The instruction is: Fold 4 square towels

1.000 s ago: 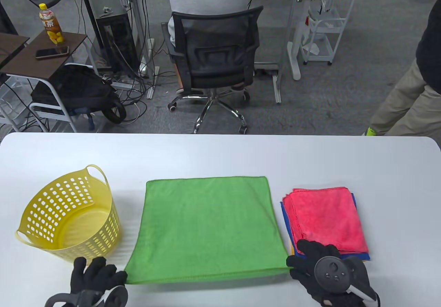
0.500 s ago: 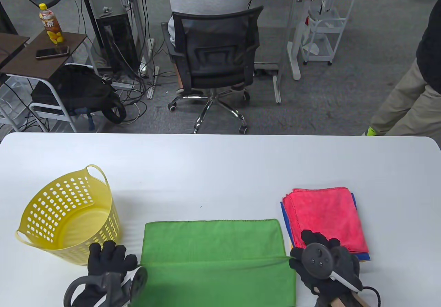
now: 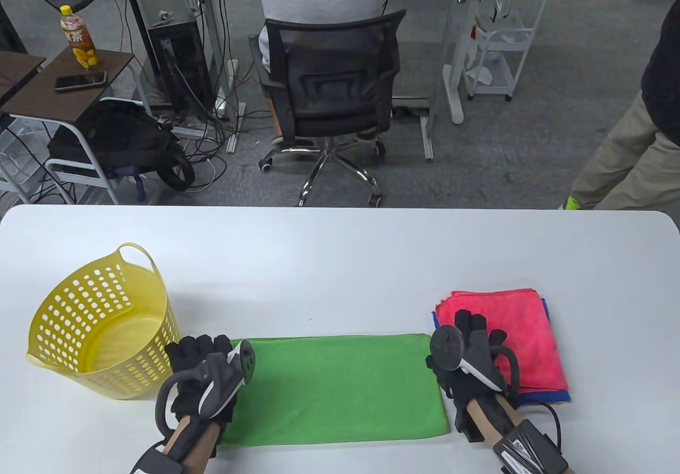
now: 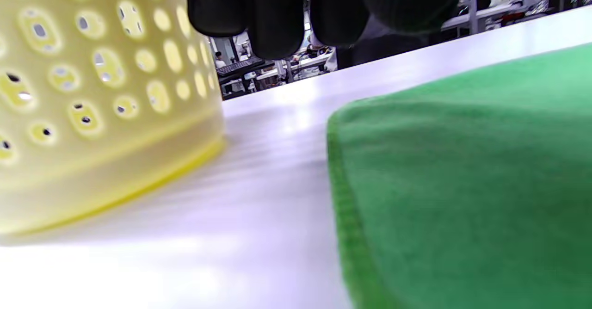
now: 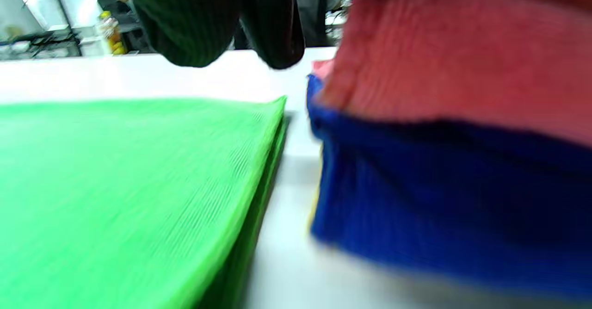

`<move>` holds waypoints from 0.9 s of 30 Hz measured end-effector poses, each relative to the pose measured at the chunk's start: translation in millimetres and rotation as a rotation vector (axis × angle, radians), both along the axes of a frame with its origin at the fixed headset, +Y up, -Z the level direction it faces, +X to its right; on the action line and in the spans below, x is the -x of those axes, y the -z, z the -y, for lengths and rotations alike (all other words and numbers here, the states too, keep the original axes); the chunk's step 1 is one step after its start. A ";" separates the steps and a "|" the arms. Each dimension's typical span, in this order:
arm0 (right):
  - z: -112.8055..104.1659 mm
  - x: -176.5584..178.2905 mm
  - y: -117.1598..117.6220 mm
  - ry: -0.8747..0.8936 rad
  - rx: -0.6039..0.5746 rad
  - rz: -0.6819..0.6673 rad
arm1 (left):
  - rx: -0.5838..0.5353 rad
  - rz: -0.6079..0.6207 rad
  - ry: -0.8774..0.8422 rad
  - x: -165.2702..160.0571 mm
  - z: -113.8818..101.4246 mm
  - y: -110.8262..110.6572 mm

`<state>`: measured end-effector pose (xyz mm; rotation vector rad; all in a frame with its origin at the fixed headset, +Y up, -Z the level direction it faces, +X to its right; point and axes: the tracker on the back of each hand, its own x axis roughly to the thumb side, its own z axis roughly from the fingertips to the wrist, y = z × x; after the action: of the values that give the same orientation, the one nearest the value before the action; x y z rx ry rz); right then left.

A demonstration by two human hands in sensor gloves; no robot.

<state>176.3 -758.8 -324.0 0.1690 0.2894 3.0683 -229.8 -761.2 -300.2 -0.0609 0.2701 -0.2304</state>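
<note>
A green towel (image 3: 334, 386) lies folded in half near the table's front edge; it also shows in the left wrist view (image 4: 462, 184) and the right wrist view (image 5: 115, 184). My left hand (image 3: 199, 352) is at its far left corner, fingers (image 4: 273, 17) hanging free above the table with no cloth in them. My right hand (image 3: 470, 330) is at the far right corner, fingers (image 5: 194, 22) also free, beside a stack with a red towel (image 3: 510, 325) on top and a blue towel (image 5: 439, 184) under it.
A yellow perforated basket (image 3: 79, 304) stands at the left, close to my left hand, and fills the left of the left wrist view (image 4: 92, 91). The white table (image 3: 340, 251) stretches away behind the towels. An office chair and desks stand beyond it.
The green towel went from flat and square to folded in half: both hands carried its near edge over to the far edge and let it go. The basket shifted slightly.
</note>
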 end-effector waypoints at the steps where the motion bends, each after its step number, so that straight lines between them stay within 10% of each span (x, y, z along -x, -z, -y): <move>1: 4.1 4.6 -2.7 -0.032 0.021 -0.008 | -0.006 0.001 -0.023 2.2 -0.2 -0.6; 6: 31.2 31.2 -0.1 -0.258 0.072 0.015 | -0.014 0.022 -0.125 11.2 -7.9 -4.5; 13: 37.8 35.4 5.3 -0.057 0.108 0.128 | 0.003 0.026 -0.226 17.8 -7.3 -7.4; 27: -29.6 21.7 -24.8 0.355 -0.142 0.046 | 0.002 0.042 -0.308 20.4 -9.9 -8.3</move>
<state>154.5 -729.2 -299.2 0.1378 0.0322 2.7339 -250.2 -751.3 -291.9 -0.0989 0.2156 0.0736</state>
